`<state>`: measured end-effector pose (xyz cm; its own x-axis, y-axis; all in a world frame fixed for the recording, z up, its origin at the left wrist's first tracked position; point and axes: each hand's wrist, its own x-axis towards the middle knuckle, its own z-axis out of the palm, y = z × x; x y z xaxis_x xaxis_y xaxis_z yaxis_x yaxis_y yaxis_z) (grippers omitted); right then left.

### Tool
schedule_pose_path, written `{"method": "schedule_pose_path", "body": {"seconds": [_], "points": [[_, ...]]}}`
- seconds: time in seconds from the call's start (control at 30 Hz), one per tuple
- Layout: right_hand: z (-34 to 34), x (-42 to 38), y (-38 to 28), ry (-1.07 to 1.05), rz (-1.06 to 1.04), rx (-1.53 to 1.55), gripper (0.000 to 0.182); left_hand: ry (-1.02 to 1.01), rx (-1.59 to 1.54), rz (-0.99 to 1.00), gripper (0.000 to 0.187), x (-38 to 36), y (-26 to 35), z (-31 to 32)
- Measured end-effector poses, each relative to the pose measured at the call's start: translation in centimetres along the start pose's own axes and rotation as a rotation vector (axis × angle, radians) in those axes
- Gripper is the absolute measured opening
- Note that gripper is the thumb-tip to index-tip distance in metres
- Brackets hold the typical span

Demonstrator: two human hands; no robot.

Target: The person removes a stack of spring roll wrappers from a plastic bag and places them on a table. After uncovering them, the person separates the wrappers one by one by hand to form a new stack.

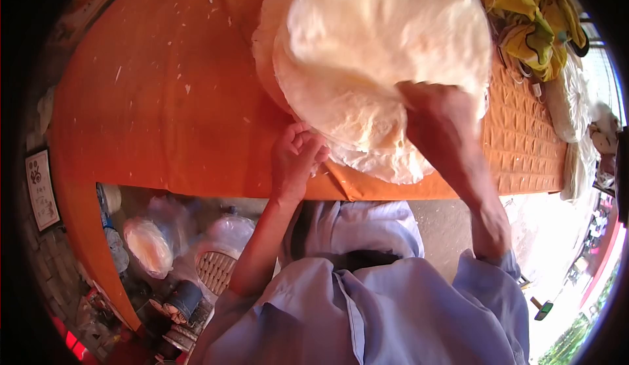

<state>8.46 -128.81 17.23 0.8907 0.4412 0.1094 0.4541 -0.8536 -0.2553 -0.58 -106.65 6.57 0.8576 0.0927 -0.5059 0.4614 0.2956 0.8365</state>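
Note:
A stack of large, thin, round flatbreads (367, 119) lies on the orange-covered table (164, 103), its lower sheets jutting out at the left and front. The top flatbread (386, 24) is blurred, and its near part looks lifted or folded back over the others. My right hand (436, 106), smeared by motion, is closed at the near edge of that top sheet; its fingertips are hidden. At the stack's front left rim, my left hand (301, 152) has its fingers curled in a pinch at the flatbread edge.
Yellow cloth (534, 21) and a clear plastic bag (569, 103) sit at the table's right end. Pale crumbs dot the orange cover. Below the table are a plastic-wrapped bundle (149, 247), a woven seat (216, 272) and a dark container (183, 299).

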Motion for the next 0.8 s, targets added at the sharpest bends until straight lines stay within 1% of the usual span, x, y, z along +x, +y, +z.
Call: {"method": "schedule_pose_path", "body": {"seconds": [0.03,0.07,0.1,0.17,0.2,0.3,0.4,0.47,0.5,0.57,0.6,0.7,0.73,0.8], "points": [[3.3,0.1,1.5,-0.129,0.021,0.005,0.011,0.0,-0.035,-0.028,0.025,0.1,0.0,0.1],[4.6,-0.4,1.8,-0.129,0.007,0.074,0.009,-0.002,-0.071,-0.055,0.025,0.2,0.0,0.3],[5.0,-0.8,1.9,-0.123,0.005,0.092,0.008,0.0,-0.108,-0.081,0.025,0.5,0.0,0.4],[3.6,-0.9,1.3,0.023,-0.025,0.053,0.007,-0.02,-0.173,-0.032,0.024,0.8,-1.3,0.3],[2.7,-0.6,1.0,-0.004,0.017,0.061,0.005,-0.043,-0.203,-0.009,0.024,0.9,-1.8,0.5],[6.1,-1.6,1.2,-0.028,-0.028,0.077,0.006,-0.073,-0.325,0.005,0.023,0.6,-1.1,2.1],[4.7,-0.7,0.9,0.01,-0.018,0.126,0.006,-0.164,-0.401,0.063,0.028,0.5,-0.8,2.2],[3.9,0.0,0.5,0.007,0.02,0.111,0.005,-0.161,-0.385,0.099,0.032,0.6,-0.4,2.8],[4.4,0.4,0.2,0.013,-0.026,0.116,0.004,-0.163,-0.377,0.125,0.034,0.9,-0.1,3.0],[6.6,0.2,-0.2,0.074,-0.061,0.157,0.004,-0.134,-0.408,0.094,0.039,1.5,0.0,3.3],[6.9,-0.1,-0.4,0.053,-0.047,0.155,0.004,-0.115,-0.424,0.078,0.041,1.7,0.0,3.2],[5.9,0.0,-0.3,0.026,-0.003,0.186,0.004,-0.093,-0.485,0.055,0.04,2.6,0.1,2.8],[5.2,0.7,-0.3,-0.022,0.017,0.177,0.003,-0.046,-0.549,0.03,0.037,3.1,0.3,3.2],[5.3,1.3,-1.3,0.015,0.0,0.188,0.007,-0.062,-0.592,0.015,0.038,3.3,1.6,3.8]]}}
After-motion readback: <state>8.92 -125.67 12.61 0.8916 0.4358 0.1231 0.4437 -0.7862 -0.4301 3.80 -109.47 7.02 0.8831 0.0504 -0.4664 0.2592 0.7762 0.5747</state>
